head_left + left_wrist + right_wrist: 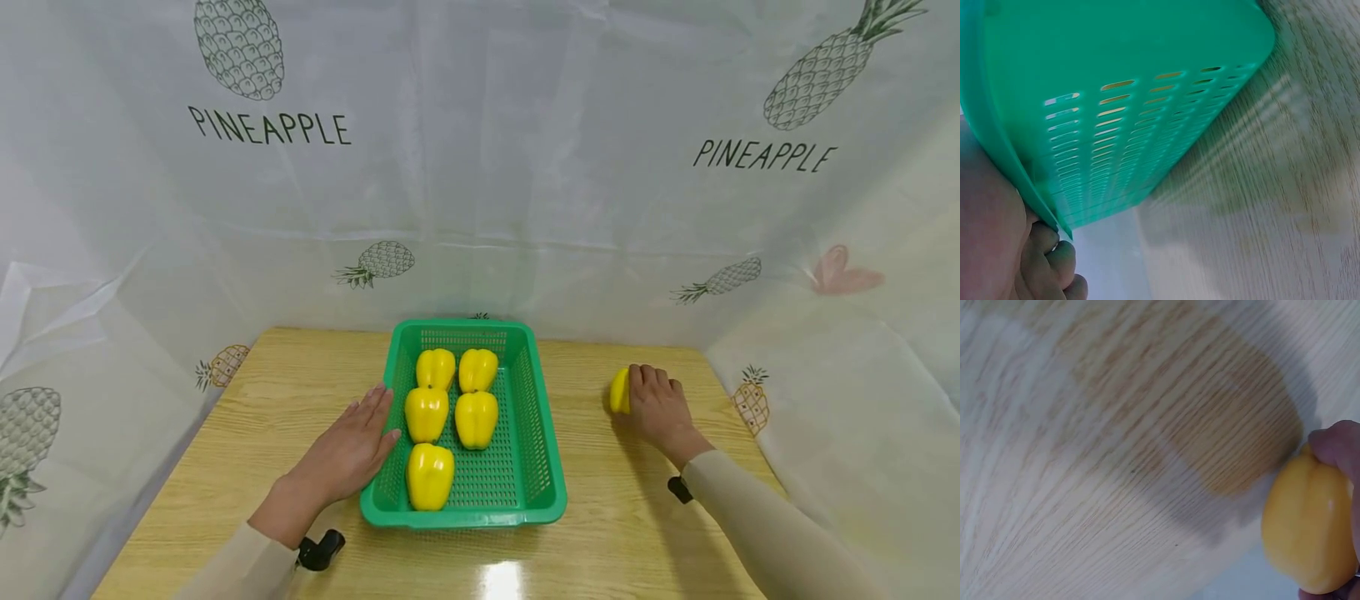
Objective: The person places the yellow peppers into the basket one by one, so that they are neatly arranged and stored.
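A green plastic basket [552, 467] with slotted walls stands on the wooden table. Inside it lie several yellow bell peppers [431, 477], in two columns. My left hand [347, 450] rests on the basket's left rim, its fingers straight and the thumb reaching over the inner side. The left wrist view shows the basket's outer wall [1129, 37] beside that hand. Off to the right of the basket, my right hand [660, 408] grips another yellow bell pepper [1307, 519], the thumb by its stem end. Whether this pepper touches the table I cannot tell.
The wooden table [300, 392] extends on both sides of the basket. A pale curtain [480, 167] printed with pineapples hangs behind and along both sides. The basket's far end is close to the table's back edge.
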`<state>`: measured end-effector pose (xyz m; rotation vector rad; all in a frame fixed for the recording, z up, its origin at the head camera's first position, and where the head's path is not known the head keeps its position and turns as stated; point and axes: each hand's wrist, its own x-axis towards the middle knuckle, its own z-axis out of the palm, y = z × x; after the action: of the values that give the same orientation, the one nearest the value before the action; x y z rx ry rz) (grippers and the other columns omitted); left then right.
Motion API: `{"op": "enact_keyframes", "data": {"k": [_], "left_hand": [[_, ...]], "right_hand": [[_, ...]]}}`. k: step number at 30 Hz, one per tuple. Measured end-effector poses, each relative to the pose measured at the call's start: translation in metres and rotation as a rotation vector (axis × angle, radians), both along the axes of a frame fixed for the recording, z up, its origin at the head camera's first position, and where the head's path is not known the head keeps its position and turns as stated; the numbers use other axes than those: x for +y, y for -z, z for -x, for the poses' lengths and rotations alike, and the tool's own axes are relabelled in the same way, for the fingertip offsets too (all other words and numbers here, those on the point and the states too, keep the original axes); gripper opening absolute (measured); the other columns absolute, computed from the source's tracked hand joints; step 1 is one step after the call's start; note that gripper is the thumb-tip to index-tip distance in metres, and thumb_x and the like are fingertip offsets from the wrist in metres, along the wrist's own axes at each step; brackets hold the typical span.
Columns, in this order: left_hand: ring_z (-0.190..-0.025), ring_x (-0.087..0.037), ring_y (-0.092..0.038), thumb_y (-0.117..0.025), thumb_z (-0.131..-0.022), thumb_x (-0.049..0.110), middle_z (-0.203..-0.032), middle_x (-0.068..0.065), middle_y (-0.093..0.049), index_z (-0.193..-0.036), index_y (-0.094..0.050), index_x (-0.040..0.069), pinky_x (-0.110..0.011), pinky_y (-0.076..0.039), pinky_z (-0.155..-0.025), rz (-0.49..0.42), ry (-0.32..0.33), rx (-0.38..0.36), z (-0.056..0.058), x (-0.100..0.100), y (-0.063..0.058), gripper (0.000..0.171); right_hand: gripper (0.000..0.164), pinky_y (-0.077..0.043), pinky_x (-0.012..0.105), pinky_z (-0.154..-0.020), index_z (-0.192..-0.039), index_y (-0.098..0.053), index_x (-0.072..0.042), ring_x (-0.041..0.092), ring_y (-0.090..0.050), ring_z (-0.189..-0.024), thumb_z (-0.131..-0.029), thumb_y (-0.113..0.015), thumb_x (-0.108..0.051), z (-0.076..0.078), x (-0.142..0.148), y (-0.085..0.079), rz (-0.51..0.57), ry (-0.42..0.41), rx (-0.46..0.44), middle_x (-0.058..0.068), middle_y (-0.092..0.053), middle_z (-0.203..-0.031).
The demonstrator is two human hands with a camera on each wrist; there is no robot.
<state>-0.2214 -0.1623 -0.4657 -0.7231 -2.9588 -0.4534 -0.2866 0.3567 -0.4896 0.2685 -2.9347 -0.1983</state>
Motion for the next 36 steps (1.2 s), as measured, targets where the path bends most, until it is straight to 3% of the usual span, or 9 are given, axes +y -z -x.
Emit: {"op": "enact_keyframes", "data": {"k": [8,17,21,29,36], "left_hand": [[-0.157,-0.043,-0.031,-0.049,-0.113,0.033,-0.17,-0.028,-0.026,-0.162,-0.027,-0.01,-0.061,-0.032,-0.125,0.001,-0.001,-0.004,0.001,0.001,0.0,0.068],[-0.157,-0.044,-0.031,-0.049,-0.113,0.032,-0.17,-0.028,-0.026,-0.162,-0.028,-0.01,-0.062,-0.032,-0.125,0.007,0.004,0.002,0.001,0.0,-0.002,0.068],[-0.157,-0.044,-0.031,-0.049,-0.113,0.033,-0.17,-0.029,-0.027,-0.161,-0.028,-0.011,-0.062,-0.032,-0.125,0.005,0.009,0.005,0.001,0.002,-0.002,0.068],[-0.157,-0.044,-0.032,-0.05,-0.113,0.032,-0.169,-0.029,-0.028,-0.161,-0.029,-0.011,-0.062,-0.032,-0.125,0.01,0.006,0.006,-0.002,0.002,-0.002,0.068],[-0.156,-0.045,-0.033,-0.051,-0.113,0.031,-0.169,-0.029,-0.029,-0.16,-0.031,-0.012,-0.062,-0.033,-0.125,0.013,0.004,0.009,-0.003,0.002,-0.003,0.067]], "right_hand": [[0.101,-0.049,0.065,-0.099,-0.144,-0.038,0.011,0.05,-0.053,-0.124,-0.081,-0.091,-0.047,-0.004,-0.004,-0.006,-0.079,-0.056,0.1,0.032,-0.053,-0.134],[0.1,-0.055,0.06,-0.088,-0.136,-0.045,0.009,0.047,-0.058,-0.112,-0.072,-0.095,-0.048,-0.006,-0.017,-0.02,-0.075,-0.173,0.273,0.028,-0.059,-0.123],[0.1,-0.056,0.059,-0.085,-0.135,-0.046,0.008,0.047,-0.06,-0.109,-0.068,-0.096,-0.047,-0.009,-0.027,-0.034,-0.052,-0.226,0.345,0.028,-0.059,-0.121],[0.096,-0.057,0.057,-0.083,-0.133,-0.051,0.008,0.046,-0.063,-0.105,-0.067,-0.096,-0.046,-0.028,-0.074,-0.077,0.021,-0.308,0.417,0.026,-0.063,-0.119],[0.099,-0.058,0.054,-0.09,-0.135,-0.054,0.004,0.041,-0.064,-0.107,-0.067,-0.094,-0.056,-0.05,-0.131,-0.09,0.025,-0.385,0.374,0.022,-0.065,-0.121]]}}
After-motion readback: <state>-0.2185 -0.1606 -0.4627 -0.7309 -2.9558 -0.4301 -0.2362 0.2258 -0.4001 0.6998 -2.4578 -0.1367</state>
